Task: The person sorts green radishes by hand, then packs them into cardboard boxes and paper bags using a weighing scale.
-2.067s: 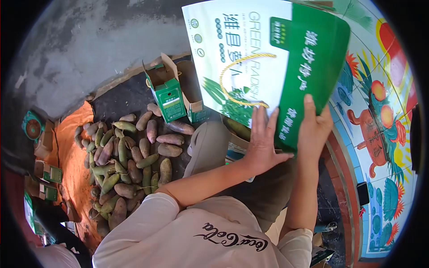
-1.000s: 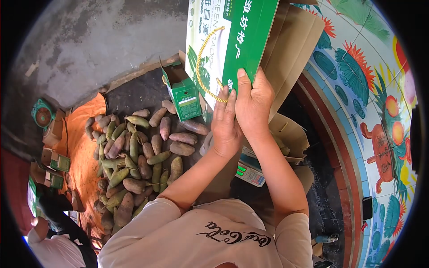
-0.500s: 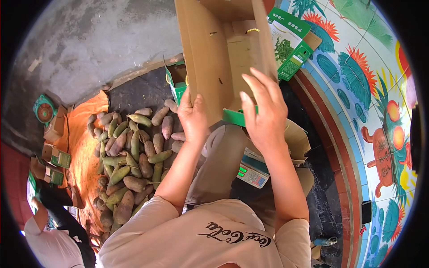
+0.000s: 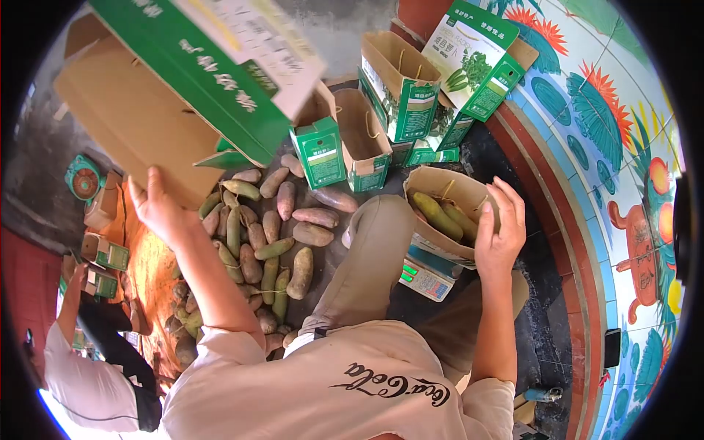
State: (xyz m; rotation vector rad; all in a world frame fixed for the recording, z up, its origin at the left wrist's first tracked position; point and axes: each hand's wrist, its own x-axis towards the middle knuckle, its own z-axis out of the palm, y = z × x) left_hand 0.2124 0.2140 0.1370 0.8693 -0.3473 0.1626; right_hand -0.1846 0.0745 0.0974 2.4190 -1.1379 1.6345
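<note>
My left hand (image 4: 160, 211) grips the lower edge of a large open cardboard box (image 4: 139, 121), green and white outside and brown inside, tilted at the upper left. At the right, my right hand (image 4: 501, 229) rests against the rim of a smaller box (image 4: 477, 192), its fingers apart along the outer edge. Green radishes (image 4: 434, 213) lie inside that smaller box, which sits on a scale (image 4: 425, 282) with green lit digits. Below the large box, a pile of green and purplish radishes (image 4: 253, 260) spreads over the floor.
Several green and white boxes (image 4: 320, 154) stand upright ahead, beside the tiled wall (image 4: 546, 110). A green fan (image 4: 83, 180) is at the far left. Another person (image 4: 88, 381) is at the lower left, near small boxes (image 4: 110, 253) and an orange sheet (image 4: 150, 293).
The large box has swung from the centre to the upper left with my left hand. My right hand has moved right and down to the smaller box, now in full view with its radishes.
</note>
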